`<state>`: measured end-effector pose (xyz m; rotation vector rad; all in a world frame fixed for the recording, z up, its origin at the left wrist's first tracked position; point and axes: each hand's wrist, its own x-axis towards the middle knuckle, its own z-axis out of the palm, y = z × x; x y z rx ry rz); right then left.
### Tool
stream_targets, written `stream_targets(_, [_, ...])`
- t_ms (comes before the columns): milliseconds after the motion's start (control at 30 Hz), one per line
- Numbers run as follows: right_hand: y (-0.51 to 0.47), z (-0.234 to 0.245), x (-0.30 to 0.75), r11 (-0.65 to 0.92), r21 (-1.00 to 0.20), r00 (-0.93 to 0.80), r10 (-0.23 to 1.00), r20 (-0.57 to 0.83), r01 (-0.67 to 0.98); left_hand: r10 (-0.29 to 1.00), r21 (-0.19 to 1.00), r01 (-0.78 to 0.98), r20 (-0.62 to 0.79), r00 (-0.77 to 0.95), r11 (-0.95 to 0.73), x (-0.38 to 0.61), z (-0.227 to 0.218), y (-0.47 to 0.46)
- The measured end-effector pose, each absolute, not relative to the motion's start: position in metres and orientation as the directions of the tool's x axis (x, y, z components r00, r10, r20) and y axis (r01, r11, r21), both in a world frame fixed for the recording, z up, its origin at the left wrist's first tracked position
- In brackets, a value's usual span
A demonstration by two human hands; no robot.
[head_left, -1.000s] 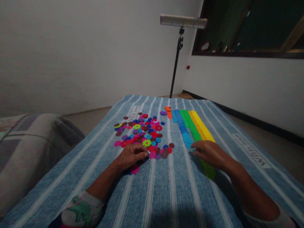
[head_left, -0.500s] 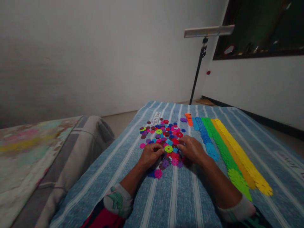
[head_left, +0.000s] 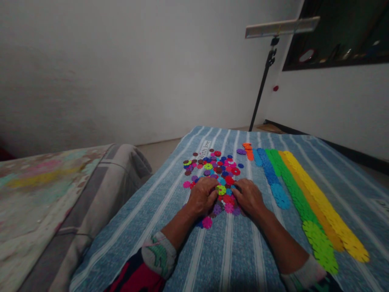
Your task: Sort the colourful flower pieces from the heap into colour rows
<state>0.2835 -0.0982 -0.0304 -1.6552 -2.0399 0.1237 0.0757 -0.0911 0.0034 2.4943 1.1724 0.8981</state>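
Note:
A loose pile of small flower-shaped plastic discs in pink, red, purple, blue and brown lies on the striped cloth. My left hand rests over the pile's left side, fingers curled and thumb close to the fingertips. At the pile's right edge is my right hand, its thumb and fingertips drawn together among the discs. Anything pinched in either hand is hidden or too small to name. Between the two hands lies a lime-green disc.
Right of the pile, overlapping discs form long rows: a blue row, a green row and a yellow row. A short orange row lies farther back. Left stands a cloth-covered surface; behind is a lamp stand.
The view has shifted slightly, moving the scene's far parts right. My left hand has turned more palm-down over the pile. My right hand stays at the pile's right edge, its fingers a little lower.

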Motion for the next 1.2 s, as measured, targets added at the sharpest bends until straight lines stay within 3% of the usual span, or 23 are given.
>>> stream_targets(200, [-0.102, -0.031, 0.278, 0.319, -0.407, -0.165, 0.914, 0.37, 0.856, 0.714, 0.272, 0.664, 0.353, 0.604, -0.696, 0.087, -0.006, -0.088])
stream_targets(467, [-0.106, -0.027, 0.267, 0.418, -0.448, -0.218, 0.875, 0.432, 0.79, 0.761, 0.299, 0.737, 0.489, 0.427, -0.606, 0.073, -0.006, -0.084])
stream_targets(633, [-0.102, -0.029, 0.273, 0.337, -0.452, -0.113, 0.884, 0.453, 0.826, 0.858, 0.314, 0.877, 0.481, 0.182, -0.362, 0.044, 0.001, -0.067])
stream_targets(867, [-0.102, -0.032, 0.276, 0.168, -0.412, 0.028, 0.903, 0.43, 0.895, 0.949, 0.22, 0.973, 0.283, -0.139, 0.077, 0.013, 0.012, -0.061])
stream_targets(1200, [-0.11, -0.026, 0.262, 0.303, -0.339, -0.145, 0.896, 0.42, 0.891, 0.959, 0.098, 0.982, 0.221, -0.177, 0.158, 0.018, 0.014, -0.067])
